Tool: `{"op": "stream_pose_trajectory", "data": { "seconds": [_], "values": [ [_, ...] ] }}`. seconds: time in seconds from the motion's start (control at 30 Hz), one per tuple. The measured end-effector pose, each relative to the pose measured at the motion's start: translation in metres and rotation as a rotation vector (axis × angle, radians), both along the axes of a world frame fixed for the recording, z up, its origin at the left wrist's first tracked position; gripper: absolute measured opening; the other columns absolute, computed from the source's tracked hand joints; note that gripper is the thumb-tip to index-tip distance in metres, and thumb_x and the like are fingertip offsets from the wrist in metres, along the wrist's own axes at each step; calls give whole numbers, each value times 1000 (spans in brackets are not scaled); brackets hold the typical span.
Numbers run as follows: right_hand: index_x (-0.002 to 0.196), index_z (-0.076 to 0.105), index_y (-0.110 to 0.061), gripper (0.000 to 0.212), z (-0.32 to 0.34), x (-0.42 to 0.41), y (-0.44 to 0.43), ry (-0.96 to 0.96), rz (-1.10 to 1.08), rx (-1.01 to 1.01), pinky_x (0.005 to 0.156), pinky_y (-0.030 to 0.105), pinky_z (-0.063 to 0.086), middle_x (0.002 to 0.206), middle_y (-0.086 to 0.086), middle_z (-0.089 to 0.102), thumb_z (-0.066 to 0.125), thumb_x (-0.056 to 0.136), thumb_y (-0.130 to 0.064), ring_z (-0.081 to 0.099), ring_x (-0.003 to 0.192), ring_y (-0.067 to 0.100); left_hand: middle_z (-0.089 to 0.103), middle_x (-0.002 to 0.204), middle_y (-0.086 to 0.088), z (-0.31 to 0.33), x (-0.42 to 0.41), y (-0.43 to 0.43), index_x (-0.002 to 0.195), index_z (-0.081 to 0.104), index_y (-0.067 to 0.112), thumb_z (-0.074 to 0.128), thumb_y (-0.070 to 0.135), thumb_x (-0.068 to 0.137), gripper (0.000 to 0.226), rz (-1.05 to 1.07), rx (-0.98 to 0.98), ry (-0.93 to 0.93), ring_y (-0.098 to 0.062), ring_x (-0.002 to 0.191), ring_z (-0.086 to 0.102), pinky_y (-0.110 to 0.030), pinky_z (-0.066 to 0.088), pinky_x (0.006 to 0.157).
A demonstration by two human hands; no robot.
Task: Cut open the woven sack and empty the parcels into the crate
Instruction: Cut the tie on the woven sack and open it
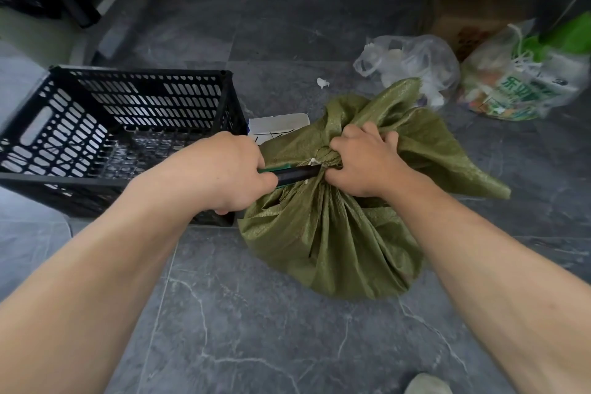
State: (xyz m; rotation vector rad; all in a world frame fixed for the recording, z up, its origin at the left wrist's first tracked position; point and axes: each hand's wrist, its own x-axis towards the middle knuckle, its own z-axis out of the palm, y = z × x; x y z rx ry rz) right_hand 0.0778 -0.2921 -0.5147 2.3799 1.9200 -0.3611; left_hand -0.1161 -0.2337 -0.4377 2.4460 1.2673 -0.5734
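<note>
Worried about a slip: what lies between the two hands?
Head view: the dark cutter in the left hand bridges the gap, its tip at the tied neck of the green sack, which the right hand grips.

My left hand (230, 169) hides the knife (297, 173) handle. The sack (335, 233) conceals its contents. The bottom edge crops a grey object (427, 384), unidentifiable.

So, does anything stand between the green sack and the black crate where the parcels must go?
Nothing visible blocks the way. The sack sits right beside the crate, whose top is open. Only a flat white card lies on the floor between them, at the far side.
</note>
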Motion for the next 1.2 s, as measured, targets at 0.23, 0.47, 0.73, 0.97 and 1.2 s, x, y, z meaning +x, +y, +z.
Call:
{"op": "stream_pose_trajectory", "data": {
  "seconds": [0.23, 0.47, 0.73, 0.97, 1.2],
  "values": [
    [120, 62, -22, 46, -2, 2, -1, 101, -49, 21, 98, 49, 29, 106, -3, 41, 53, 85, -50, 37, 122, 27, 75, 67, -8, -7, -8, 5, 79, 67, 18, 48, 46, 96, 38, 30, -54, -44, -17, 45, 60, -30, 57, 61],
    [94, 57, -25, 22, -5, 4, -1, 263, -124, 5, 98, 48, 31, 103, -3, 47, 56, 84, -45, 40, 120, 25, 74, 68, -8, -15, -13, 7, 85, 68, 16, 49, 44, 97, 36, 42, -98, -112, -16, 43, 59, -30, 55, 58],
    [79, 58, -21, 21, 1, 5, -2, 355, -163, -21, 98, 50, 37, 95, -1, 52, 57, 83, -42, 46, 107, 27, 62, 65, 2, -24, -16, 2, 80, 63, 28, 46, 49, 95, 31, -44, 62, -220, -19, 69, 59, -36, 53, 69],
    [60, 52, -19, 28, 3, 3, -1, 468, -187, -15, 92, 47, 45, 71, -5, 53, 56, 81, -38, 52, 86, 29, 62, 68, 3, -37, -20, -1, 98, 68, 27, 45, 50, 93, 33, -40, 226, -329, -26, 70, 61, -39, 53, 67],
    [60, 47, -17, 31, -6, 6, -4, 552, -135, 1, 59, 32, 36, 64, -2, 52, 59, 86, -29, 51, 67, 21, 58, 62, 6, -67, -23, -4, 104, 61, 25, 47, 45, 97, 25, -39, 199, -445, -21, 59, 58, -33, 41, 55]
  ]
}}
